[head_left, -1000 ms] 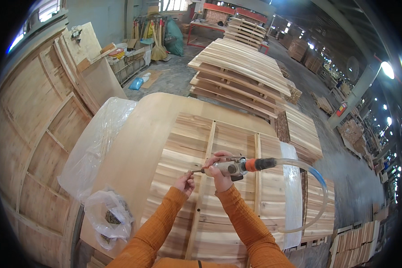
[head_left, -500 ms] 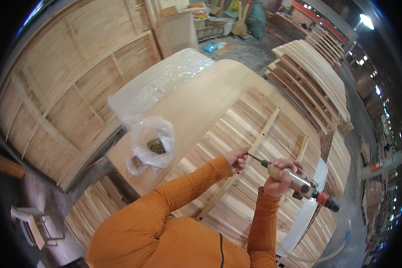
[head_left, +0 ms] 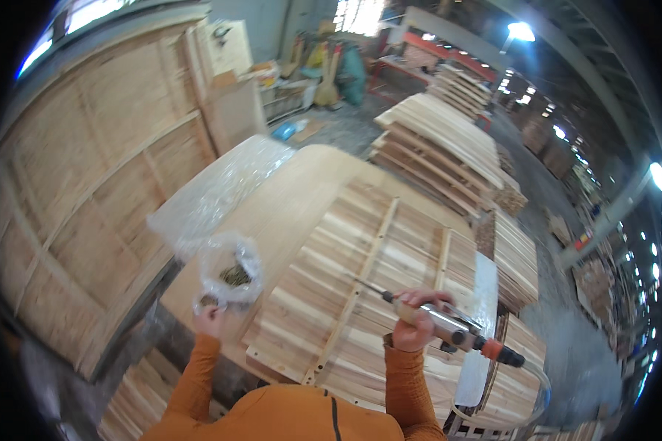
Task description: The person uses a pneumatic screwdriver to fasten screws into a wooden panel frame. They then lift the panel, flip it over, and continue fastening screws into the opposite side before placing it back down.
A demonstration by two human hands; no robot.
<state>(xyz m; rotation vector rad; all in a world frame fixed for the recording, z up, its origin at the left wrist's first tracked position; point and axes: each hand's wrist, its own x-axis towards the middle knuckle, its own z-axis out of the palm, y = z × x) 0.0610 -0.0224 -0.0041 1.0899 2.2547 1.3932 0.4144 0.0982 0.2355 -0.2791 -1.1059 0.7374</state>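
Observation:
My right hand (head_left: 416,323) is wrapped round a pneumatic screwdriver (head_left: 449,325), a silver-bodied tool with a long thin bit, an orange collar and a clear air hose. The bit points left over a slatted wooden panel (head_left: 301,283), close to a narrow batten (head_left: 368,262) that lies across the slats. At the left, my left hand (head_left: 210,321) is at the near edge of a clear plastic bag (head_left: 251,250) holding small brass-coloured screws (head_left: 235,275). Its fingers look bunched at a smaller pile of screws (head_left: 209,300); what they pinch is too small to make out.
A smooth plywood board (head_left: 287,187) lies under the panel and bag, beside a plastic-wrapped sheet (head_left: 221,180). A large framed plywood panel (head_left: 88,198) stands at the left. Stacked slatted panels (head_left: 449,143) rise at the far right. The air hose (head_left: 544,386) loops at the right.
My left hand has left the screwdriver's bit tip and moved left and toward me to the bag. The screwdriver stays in my right hand. The view has tilted up.

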